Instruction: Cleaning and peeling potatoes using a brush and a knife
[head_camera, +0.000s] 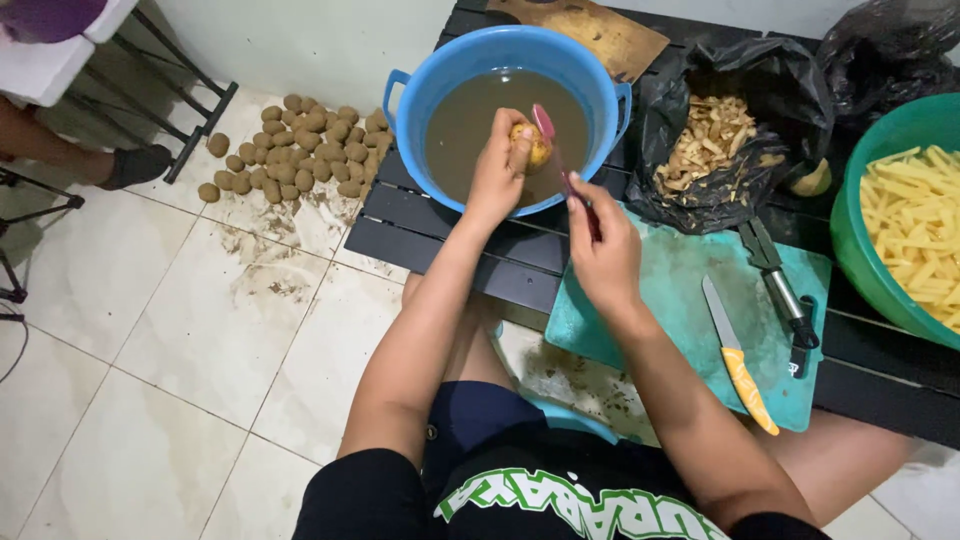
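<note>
Both forearms stretch from the bottom of the frame up toward its upper middle, where the left hand (497, 170) is curled around a partly peeled potato (531, 146), gripping it just above the murky brown water in the blue basin (440, 75). The right hand (603, 250), just below and to the right, is closed around the dark handle of a pink-headed peeler (547, 130), whose head touches the potato's right side. Right of the hands, a teal cutting board (680, 290) bears an orange-handled knife (738, 355), while a pile of unpeeled potatoes (300, 145) lies on the tiled floor at upper left.
</note>
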